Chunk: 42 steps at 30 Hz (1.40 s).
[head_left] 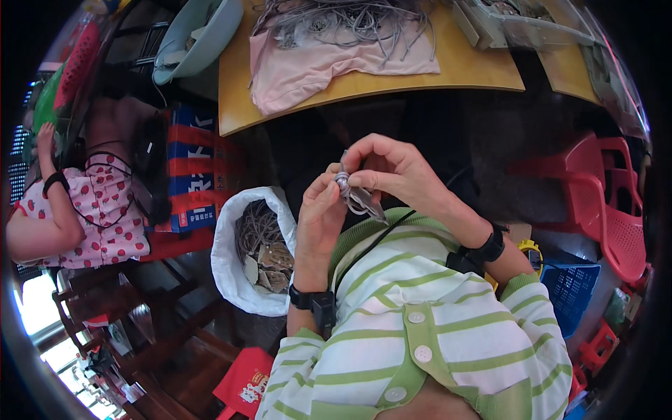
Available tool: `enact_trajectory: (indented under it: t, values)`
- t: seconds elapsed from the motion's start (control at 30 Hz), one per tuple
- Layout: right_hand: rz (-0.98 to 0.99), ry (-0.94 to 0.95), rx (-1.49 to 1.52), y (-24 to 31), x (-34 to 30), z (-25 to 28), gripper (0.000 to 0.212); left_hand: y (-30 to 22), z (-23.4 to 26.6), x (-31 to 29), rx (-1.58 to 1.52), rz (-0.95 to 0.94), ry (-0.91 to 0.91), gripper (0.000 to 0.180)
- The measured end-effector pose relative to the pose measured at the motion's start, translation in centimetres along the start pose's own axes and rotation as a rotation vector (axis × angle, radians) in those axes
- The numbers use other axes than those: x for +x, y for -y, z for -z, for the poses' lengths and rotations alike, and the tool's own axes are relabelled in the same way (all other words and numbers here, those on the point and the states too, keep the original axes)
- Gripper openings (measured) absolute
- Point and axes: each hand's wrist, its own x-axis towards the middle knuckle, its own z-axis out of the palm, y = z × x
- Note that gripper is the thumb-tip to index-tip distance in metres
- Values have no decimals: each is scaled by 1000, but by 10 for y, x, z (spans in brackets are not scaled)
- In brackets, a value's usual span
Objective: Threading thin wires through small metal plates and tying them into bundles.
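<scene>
Close in front of my striped shirt, a small coiled bundle of grey cord is pinched between both hands. My left hand grips it from the left, thumb and fingers closed. From the right, my right hand pinches its upper part with thumb and forefinger. A short end sticks up above the fingers. Part of the bundle is hidden, and I cannot make out how the cord is wound. Beside my left forearm stands a white sack, holding tangled grey cords and flat brownish pieces.
Ahead is a wooden table with a pink cloth under more grey cords. A pale blue basin and a clear bin flank it. Red chairs and a blue crate stand right; another person is left.
</scene>
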Motion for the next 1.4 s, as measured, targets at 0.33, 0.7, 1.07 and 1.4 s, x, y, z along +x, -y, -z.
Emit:
enact_trajectory:
  t: [0.33, 0.7, 1.07, 1.4]
  values:
    - [833, 130, -1084, 13, 6, 18, 22, -4, 1, 8, -10, 83, 52, 11]
    - [439, 64, -1041, 19, 0, 15, 14, -2, -20, 14, 361, -104, -20, 7]
    - [-601, 20, 447, 12, 1, 35, 14, -3, -18, 24, 879, -374, 64, 20]
    - [-229, -78, 12, 7, -10, 16, 23, 12, -10, 22, 589, -321, 67, 14]
